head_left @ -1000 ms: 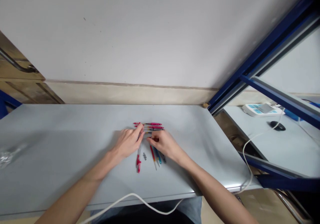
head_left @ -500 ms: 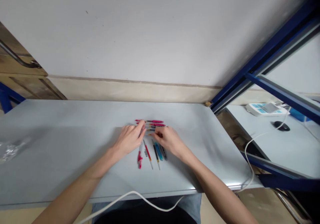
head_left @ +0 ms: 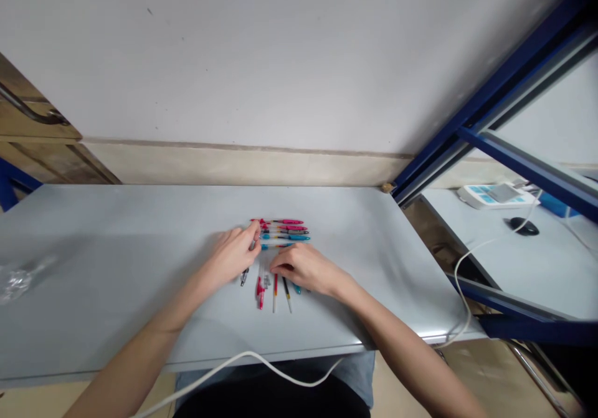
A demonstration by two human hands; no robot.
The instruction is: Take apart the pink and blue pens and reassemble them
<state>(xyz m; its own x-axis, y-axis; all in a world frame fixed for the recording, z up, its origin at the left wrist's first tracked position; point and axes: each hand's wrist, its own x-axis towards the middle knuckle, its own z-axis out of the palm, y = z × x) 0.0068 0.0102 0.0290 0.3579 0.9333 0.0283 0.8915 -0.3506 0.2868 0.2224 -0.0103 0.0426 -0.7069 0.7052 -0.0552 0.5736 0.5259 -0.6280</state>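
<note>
A row of pens lies on the table, among them a pink pen (head_left: 292,222) at the back and a blue pen (head_left: 299,238) nearer me. My left hand (head_left: 233,253) is closed at the row's left ends, its fingertips pinched; whatever they hold is hidden. Below it shows a black-and-clear pen part (head_left: 244,277). My right hand (head_left: 306,267) is bent over the loose parts, fingertips together close to small clear pieces (head_left: 266,281) and a red refill (head_left: 275,290). Anything between them is too small to tell. A clear-and-red pen barrel (head_left: 260,292) and a dark refill (head_left: 286,293) lie nearby.
A crumpled clear plastic bag (head_left: 14,283) lies on the grey table (head_left: 140,218) at far left. A white cable (head_left: 261,359) crosses before my body. At right are a blue frame (head_left: 448,119), a black mouse (head_left: 524,226) and a white device (head_left: 490,197).
My right hand has moved from the row of pens down and left to the loose parts. My left hand has shifted slightly left. More of the row is uncovered, and the black-and-clear part shows.
</note>
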